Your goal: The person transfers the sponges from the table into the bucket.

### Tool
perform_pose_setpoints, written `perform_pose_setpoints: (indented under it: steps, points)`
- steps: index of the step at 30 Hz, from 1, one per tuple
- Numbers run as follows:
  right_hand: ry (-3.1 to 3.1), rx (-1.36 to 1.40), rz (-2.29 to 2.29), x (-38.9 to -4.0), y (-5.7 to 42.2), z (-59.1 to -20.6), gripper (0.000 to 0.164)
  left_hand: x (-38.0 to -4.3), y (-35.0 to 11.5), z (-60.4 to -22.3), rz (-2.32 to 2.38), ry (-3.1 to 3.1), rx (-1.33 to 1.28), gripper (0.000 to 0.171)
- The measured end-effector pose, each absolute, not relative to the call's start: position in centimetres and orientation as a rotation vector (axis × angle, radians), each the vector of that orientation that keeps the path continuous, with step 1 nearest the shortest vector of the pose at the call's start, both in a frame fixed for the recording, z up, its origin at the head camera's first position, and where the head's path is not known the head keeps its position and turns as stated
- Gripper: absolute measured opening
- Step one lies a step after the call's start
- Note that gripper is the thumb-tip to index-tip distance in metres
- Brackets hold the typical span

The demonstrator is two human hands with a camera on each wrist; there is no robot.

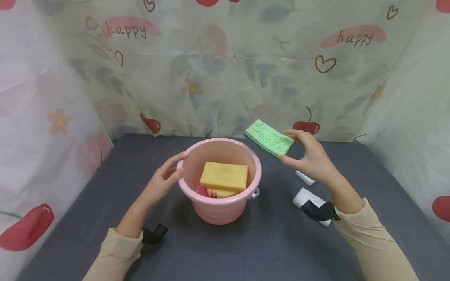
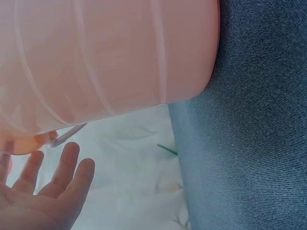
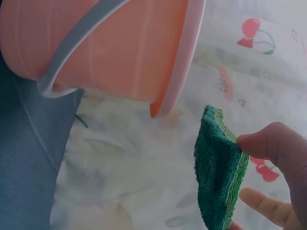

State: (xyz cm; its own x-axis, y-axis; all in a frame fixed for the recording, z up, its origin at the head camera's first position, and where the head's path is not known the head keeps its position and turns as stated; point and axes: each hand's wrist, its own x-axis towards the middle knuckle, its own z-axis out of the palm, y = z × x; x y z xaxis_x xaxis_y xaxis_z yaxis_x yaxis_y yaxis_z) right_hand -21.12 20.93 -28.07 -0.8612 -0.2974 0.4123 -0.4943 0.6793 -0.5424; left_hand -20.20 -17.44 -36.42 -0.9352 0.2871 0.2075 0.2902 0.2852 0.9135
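My right hand [image 1: 311,158] holds a green sponge [image 1: 268,137] by its edge between thumb and fingers, in the air to the right of a pink bucket [image 1: 219,212]. In the right wrist view the sponge [image 3: 218,172] shows a dark green scouring side and a lighter green side. The bucket stands upright on the table. Inside it a yellow sponge [image 1: 224,175] lies on top of another yellow piece and something red, both partly hidden. At the bucket's left rim rest the fingertips and thumb of my left hand [image 1: 159,185], with its fingers [image 2: 64,172] loosely extended.
Two white pieces, a smaller one [image 1: 305,178] and a larger one [image 1: 311,205], lie under my right forearm. The bucket's grey handle [image 3: 72,48] hangs down its side. Patterned curtain [image 1: 228,78] encloses the dark table [image 1: 225,253] at the back and both sides.
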Motion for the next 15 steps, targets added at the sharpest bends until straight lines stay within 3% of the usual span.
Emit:
perform_pose_setpoints:
  steps: [15]
  points:
    - [-2.571,0.763,0.958,-20.1,19.2,-28.0,0.059,-20.2,-17.5,-36.5,-1.78,-2.523,-0.559,0.046]
